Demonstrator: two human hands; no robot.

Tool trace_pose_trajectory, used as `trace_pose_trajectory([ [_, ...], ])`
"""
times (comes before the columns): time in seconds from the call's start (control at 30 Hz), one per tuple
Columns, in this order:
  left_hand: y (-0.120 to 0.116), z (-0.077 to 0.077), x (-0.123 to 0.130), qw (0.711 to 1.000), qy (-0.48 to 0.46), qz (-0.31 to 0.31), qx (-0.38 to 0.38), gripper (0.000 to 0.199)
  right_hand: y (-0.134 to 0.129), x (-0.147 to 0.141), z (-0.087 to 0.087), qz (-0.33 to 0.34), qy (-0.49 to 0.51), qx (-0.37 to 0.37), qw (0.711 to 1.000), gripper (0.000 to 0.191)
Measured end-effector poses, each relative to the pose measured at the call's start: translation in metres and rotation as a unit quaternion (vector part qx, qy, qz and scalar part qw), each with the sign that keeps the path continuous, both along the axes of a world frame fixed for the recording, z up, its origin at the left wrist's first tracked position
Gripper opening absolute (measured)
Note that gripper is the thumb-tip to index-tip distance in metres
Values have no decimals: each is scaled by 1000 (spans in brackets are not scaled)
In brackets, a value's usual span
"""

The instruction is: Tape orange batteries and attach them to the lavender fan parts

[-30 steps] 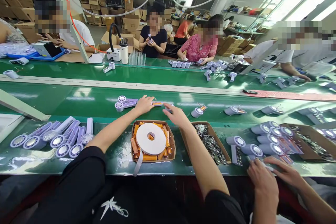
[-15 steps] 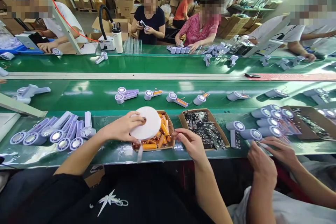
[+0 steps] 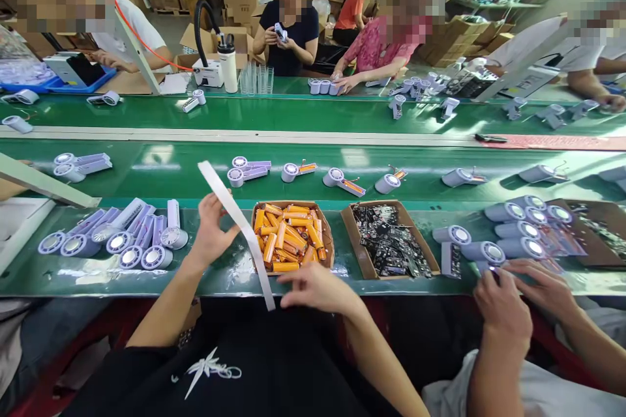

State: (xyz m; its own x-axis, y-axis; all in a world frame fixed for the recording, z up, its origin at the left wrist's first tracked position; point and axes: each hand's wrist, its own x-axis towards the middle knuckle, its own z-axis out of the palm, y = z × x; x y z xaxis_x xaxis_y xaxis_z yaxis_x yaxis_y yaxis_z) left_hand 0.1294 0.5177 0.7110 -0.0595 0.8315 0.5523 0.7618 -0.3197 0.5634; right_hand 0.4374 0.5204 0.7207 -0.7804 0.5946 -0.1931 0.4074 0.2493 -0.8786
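My left hand [image 3: 213, 229] grips a white roll of tape [image 3: 222, 189], now seen edge-on, with a strip hanging down in front of the orange cells. The strip's lower end is beside my right hand [image 3: 313, 288], whose fingers are apart and hold nothing that shows. Behind that hand is a cardboard box of orange cells [image 3: 293, 234]. To its right stands a box of small circuit boards [image 3: 391, 238].
Several lilac fan units [image 3: 132, 241] lie at the left of the bench. More units [image 3: 518, 228] are piled at the right, by a co-worker's hands [image 3: 503, 300]. A row of units rests on the green belt [image 3: 171, 176]. People sit across it.
The white roll has turned from face-on to edge-on and moved left with my left hand, uncovering the orange cells. My right hand has moved left and down, its fingers spreading. The view has shifted slightly.
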Motion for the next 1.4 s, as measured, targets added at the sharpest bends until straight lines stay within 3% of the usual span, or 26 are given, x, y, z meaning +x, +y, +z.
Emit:
trace_pose_trajectory([
  [0.07,-4,-2,-8,999,-38,39,-5,70,19,19,1,-165,15,97,981,36],
  [0.13,-8,-3,-10,998,-43,38,-10,71,40,41,-2,-290,19,232,928,37],
  [0.2,-12,-3,-7,999,-30,28,-11,72,58,59,-10,-286,-26,338,896,39],
  [0.27,-14,-5,0,1000,-5,23,-3,70,69,70,-23,-200,-84,370,903,43],
  [0.37,-16,-9,13,999,43,1,4,65,73,71,-42,-114,-108,324,933,49],
  [0.43,-16,-11,22,997,74,-32,3,60,71,68,-48,-128,-55,278,950,42],
  [0.5,-17,-12,29,992,107,-70,3,57,68,65,-46,-193,57,218,955,26],
  [0.53,-17,-12,32,988,125,-87,1,57,66,65,-43,-241,125,180,945,22],
  [0.6,-18,-10,35,978,173,-120,-11,58,59,65,-31,-351,251,105,896,25],
  [0.67,-19,-6,36,962,229,-150,-20,57,49,64,-15,-429,311,56,846,33],
  [0.7,-19,-4,36,953,256,-163,-19,56,43,63,-6,-447,314,47,837,36],
  [0.77,-19,1,36,936,298,-189,-5,58,34,60,11,-443,277,62,850,40],
  [0.87,-17,8,36,911,341,-231,10,60,29,56,33,-399,174,161,886,37],
  [1.0,-14,20,38,892,343,-293,-23,66,36,53,47,-313,54,250,915,39],
  [1.17,-9,35,41,890,301,-331,-83,74,43,46,47,-223,-10,213,951,42],
  [1.27,-9,40,42,898,278,-327,-99,70,43,49,43,-194,-30,149,969,45],
  [1.33,-12,42,44,898,276,-324,-107,66,44,54,37,-183,-8,83,980,52],
  [1.4,-15,43,47,893,291,-322,-120,61,44,55,29,-223,66,18,973,55],
])
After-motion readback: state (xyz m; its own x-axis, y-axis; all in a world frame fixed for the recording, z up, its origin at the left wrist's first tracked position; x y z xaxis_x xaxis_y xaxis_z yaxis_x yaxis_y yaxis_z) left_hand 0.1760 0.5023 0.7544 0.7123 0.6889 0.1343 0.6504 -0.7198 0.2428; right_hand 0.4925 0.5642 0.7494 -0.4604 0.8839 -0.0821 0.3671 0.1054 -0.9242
